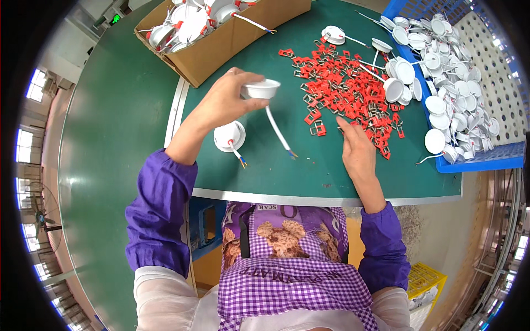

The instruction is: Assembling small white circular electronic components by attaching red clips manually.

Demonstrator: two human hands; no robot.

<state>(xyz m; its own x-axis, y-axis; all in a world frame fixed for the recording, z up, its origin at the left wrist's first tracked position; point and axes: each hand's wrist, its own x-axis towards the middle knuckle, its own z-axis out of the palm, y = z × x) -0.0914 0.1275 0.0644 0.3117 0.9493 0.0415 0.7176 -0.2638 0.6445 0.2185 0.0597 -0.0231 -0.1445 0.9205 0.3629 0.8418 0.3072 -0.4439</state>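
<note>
So your hands are well apart right now: the left hand (221, 102) has a round white plastic light fitting (262, 89) pinched by its left side, thumb on the near side and fingers on the far side, up over the green tabletop (121, 127). I'd guess you grip the rim like that so the thin white cable (277, 131) can hang loose toward the near right, bare coloured wire ends free and not caught in your fingers. Your right hand (360, 154) is over at the near edge of the loose heap of small red plastic clips with metal wire loops (345, 83), fingers loosely stretched out; I don't see a clip in it, and can't tell if a fingertip is actually touching one. That heap probably sits there because it's an easy reach for that hand. A second white round fitting (227, 136) lies on the table just nearer than your left hand, its cable pointing near right too. Far left is a brown cardboard box (237, 48) full of similar fittings, and on the right a blue plastic crate (483, 165) holds lots more, so stock on both sides looks like it keeps the middle workable.
</note>
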